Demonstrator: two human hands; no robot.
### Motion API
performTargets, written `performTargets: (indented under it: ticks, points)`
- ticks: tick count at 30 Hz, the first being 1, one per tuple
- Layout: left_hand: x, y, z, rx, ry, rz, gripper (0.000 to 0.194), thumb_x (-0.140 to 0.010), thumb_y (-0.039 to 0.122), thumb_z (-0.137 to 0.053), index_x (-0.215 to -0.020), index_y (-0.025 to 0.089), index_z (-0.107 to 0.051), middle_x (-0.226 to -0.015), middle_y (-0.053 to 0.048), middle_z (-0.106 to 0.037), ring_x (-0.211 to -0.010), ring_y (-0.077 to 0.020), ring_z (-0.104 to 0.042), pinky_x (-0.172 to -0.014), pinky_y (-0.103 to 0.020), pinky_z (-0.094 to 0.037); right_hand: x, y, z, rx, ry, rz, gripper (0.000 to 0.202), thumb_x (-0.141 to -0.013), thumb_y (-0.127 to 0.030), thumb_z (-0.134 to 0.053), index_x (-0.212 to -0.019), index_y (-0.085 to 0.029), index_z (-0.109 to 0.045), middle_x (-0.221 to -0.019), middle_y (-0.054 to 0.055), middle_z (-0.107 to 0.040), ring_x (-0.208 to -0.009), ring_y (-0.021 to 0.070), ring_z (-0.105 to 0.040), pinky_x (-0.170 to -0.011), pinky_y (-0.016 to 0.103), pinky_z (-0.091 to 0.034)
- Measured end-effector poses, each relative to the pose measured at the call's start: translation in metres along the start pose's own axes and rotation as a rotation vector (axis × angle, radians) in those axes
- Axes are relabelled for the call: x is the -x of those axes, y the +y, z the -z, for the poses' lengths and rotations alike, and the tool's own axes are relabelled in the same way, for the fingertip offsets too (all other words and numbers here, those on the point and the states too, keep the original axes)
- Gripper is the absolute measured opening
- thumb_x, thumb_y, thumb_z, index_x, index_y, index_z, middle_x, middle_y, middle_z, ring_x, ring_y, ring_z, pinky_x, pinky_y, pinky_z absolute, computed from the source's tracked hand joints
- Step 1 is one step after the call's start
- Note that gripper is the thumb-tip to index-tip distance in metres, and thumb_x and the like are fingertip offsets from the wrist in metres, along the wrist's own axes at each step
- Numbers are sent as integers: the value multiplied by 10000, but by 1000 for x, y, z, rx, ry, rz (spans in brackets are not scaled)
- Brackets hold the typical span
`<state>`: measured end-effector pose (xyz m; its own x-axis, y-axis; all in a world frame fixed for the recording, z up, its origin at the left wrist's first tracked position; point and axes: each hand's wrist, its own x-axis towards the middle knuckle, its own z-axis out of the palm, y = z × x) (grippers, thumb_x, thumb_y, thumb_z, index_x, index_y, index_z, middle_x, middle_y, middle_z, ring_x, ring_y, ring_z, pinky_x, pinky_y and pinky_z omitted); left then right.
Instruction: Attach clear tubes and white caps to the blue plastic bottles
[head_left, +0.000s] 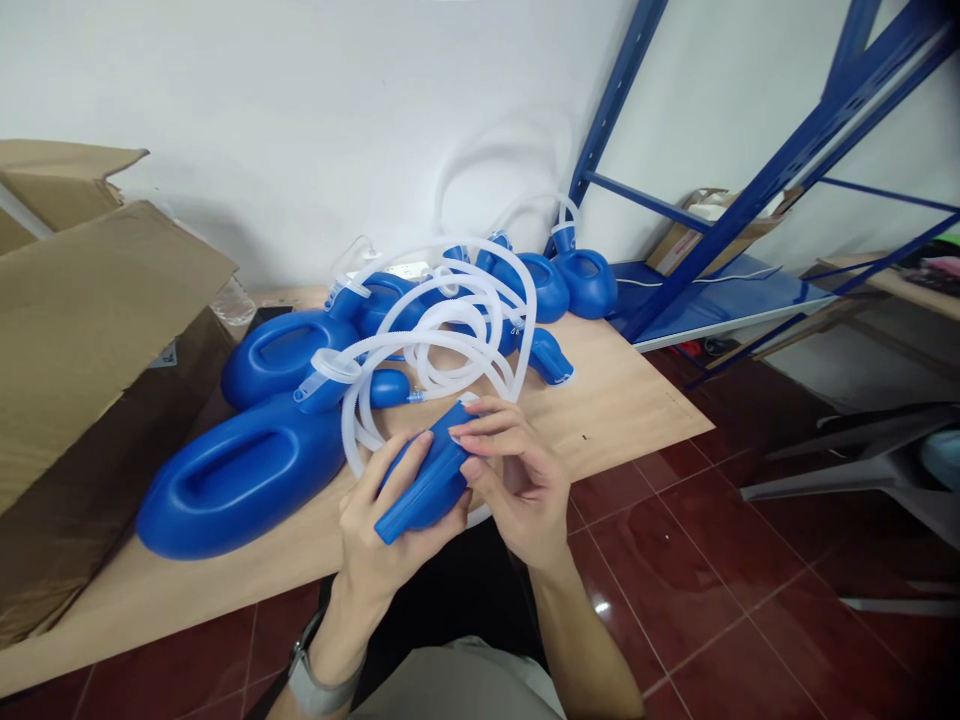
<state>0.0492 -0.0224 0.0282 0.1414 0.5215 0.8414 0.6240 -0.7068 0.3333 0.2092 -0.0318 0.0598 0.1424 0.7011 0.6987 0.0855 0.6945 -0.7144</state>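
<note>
In my left hand (397,510) is a blue moulded plastic piece (424,485), with the fingers wrapped round its sides. My right hand (517,470) is closed at its far end, fingertips and thumb pressed against it near a small white part (468,398). Whether a tube joins the piece there is hidden by the fingers. Just beyond both hands, clear corrugated tubing (457,345) lies in loose coils. A large blue bottle with a moulded handle (240,490) lies to the left, its white cap (335,366) joined to tubing.
More blue bottles (289,355) stand towards the wall, some at the back right (585,285). Another blue piece (551,357) lies on the wooden table (637,400). An open cardboard box (97,330) takes up the left end. A blue metal shelf (697,300) stands at right.
</note>
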Motion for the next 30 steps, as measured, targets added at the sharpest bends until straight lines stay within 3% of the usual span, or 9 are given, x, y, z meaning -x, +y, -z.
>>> performTargets:
  ticks: [4,7,9,12,17,22,25,30]
  points:
    - [-3,-6,-8,45,-41,86,455,-998,436,-759,-1348,158,-677,-1243,-157,-792,-1105,-270,-816,-918,-344,-688,-6,13,-9,82,29,-19,206,-1054,-187,-682,-1158,-327,-793,-1126,24,-838,-1296,250,-725,-1173,540,-561]
    - [-6,-13,-15,-20,-42,193,447,-1008,455,-735,-1362,187,-682,-1277,-144,-796,-1131,-290,-811,-898,-375,-686,-11,25,-21,252,29,-42,174,-1052,-271,-701,-1212,-309,-757,-1224,35,-833,-1369,276,-705,-1311,628,-407]
    - [-9,-17,-19,-99,-24,271,441,-1017,458,-717,-1371,196,-690,-1289,-144,-795,-1139,-308,-804,-880,-401,-681,-14,29,-29,389,17,-32,315,-1001,-366,-781,-1302,-296,-720,-1329,64,-809,-1408,311,-683,-1354,667,-321]
    - [-13,-19,-20,-149,-11,319,448,-1026,435,-698,-1392,178,-694,-1306,-163,-785,-1167,-327,-787,-910,-435,-669,-19,28,-38,468,3,-16,465,-945,-462,-830,-1353,-292,-687,-1351,84,-793,-1391,323,-678,-1317,633,-405]
    - [-14,-23,-18,-176,-16,258,424,-1016,377,-690,-1386,170,-695,-1312,-166,-772,-1156,-324,-785,-877,-404,-661,-25,24,-39,311,73,-162,407,-895,-431,-845,-1259,-292,-725,-1288,78,-755,-1240,268,-730,-1118,485,-617]
    - [-8,-25,-22,-163,-31,205,461,-1013,358,-719,-1453,232,-661,-1382,-144,-739,-1230,-327,-767,-954,-394,-654,-15,23,-39,192,178,-314,535,-850,-384,-854,-1362,-287,-730,-1403,92,-722,-1306,289,-712,-1165,525,-594]
    - [-6,-23,-23,-168,-14,211,430,-1016,327,-727,-1435,247,-674,-1400,-149,-730,-1248,-336,-762,-959,-407,-661,-9,20,-39,175,216,-346,439,-853,-347,-848,-1280,-288,-769,-1361,88,-753,-1392,308,-655,-1221,551,-544]
    - [-5,-20,-23,-163,-36,179,385,-1062,338,-678,-1437,247,-677,-1508,-187,-685,-1354,-375,-718,-1023,-484,-665,-2,16,-38,53,203,-410,374,-897,-260,-775,-1265,-308,-731,-1341,66,-748,-1329,260,-694,-1233,524,-531]
